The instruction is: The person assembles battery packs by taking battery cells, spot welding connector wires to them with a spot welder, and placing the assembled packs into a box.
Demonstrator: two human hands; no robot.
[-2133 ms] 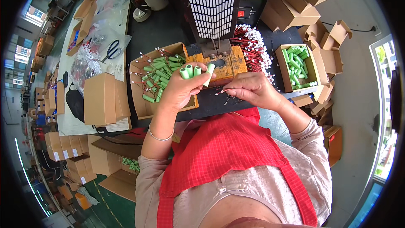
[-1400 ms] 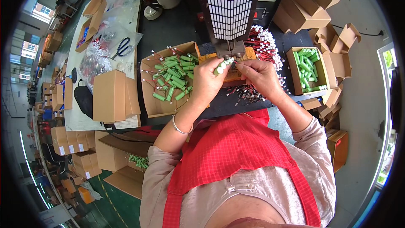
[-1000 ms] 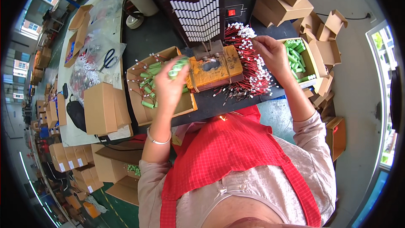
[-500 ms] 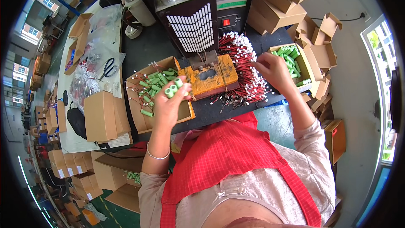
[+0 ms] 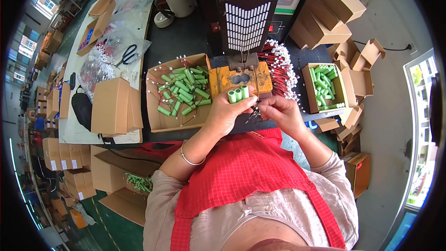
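Note:
My left hand [image 5: 226,115] is closed around several green cylindrical battery cells [image 5: 238,95], held upright with their pale ends showing. Right beside it, my right hand [image 5: 282,114] has thumb and fingers pinched together, close to the cells. Whatever lies between those fingertips is too small to make out. Both hands are just in front of a worn orange fixture block [image 5: 222,83] under the dark head of a spot-welding machine [image 5: 245,25]. Behind my right hand lies a heap of red and black wire leads [image 5: 280,65] with white connectors.
An open cardboard box [image 5: 160,122] of green cells with leads stands on the left. Another box [image 5: 312,96] of green cells sits at the right edge of the black bench. Scissors [image 5: 129,55] lie on a plastic bag farther left. Empty cartons [image 5: 332,7] are stacked behind.
My left hand has carried the cells rightward to the front of the fixture. My right hand has come down and inward from over the leads to meet it. The view has shifted.

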